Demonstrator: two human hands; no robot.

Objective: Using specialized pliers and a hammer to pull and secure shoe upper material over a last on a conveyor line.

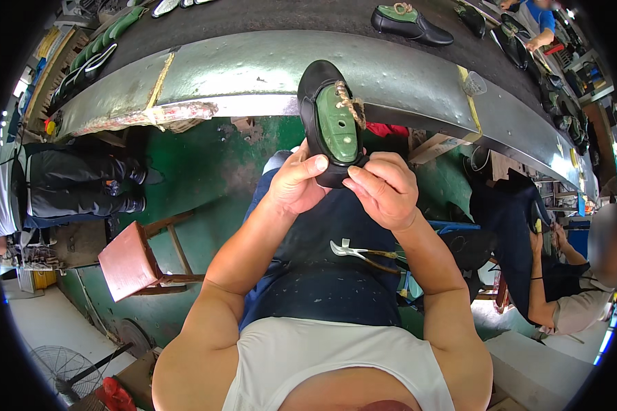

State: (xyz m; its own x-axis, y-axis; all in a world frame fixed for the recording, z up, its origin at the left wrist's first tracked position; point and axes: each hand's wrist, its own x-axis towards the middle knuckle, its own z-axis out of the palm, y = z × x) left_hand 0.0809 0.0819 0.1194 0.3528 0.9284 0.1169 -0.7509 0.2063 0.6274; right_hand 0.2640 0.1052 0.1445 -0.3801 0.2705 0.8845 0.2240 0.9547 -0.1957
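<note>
Black and shiny, the shoe [310,109] is clamped at its heel end by both hands: the left grip [298,179] sets its thumb on one side, the right grip [389,192] pinches the other. It is held above the lap, toe pointing away. A green last [336,130] fills it, with twine [348,99] at the top; any marking is too small to read. Pincers [353,251] lie over the dark blue lap cloth [308,291]. Ahead curves the bench [253,72], metal-edged, with yellow tape [161,79] and more shoes [418,31] on its dark top. A clear cup [474,83] sits on the edge, contents unclear. The floor [199,171] is green; a pink-seated stool [127,260] and a fan [62,363] stand at left, a co-worker [576,308] is at right.
</note>
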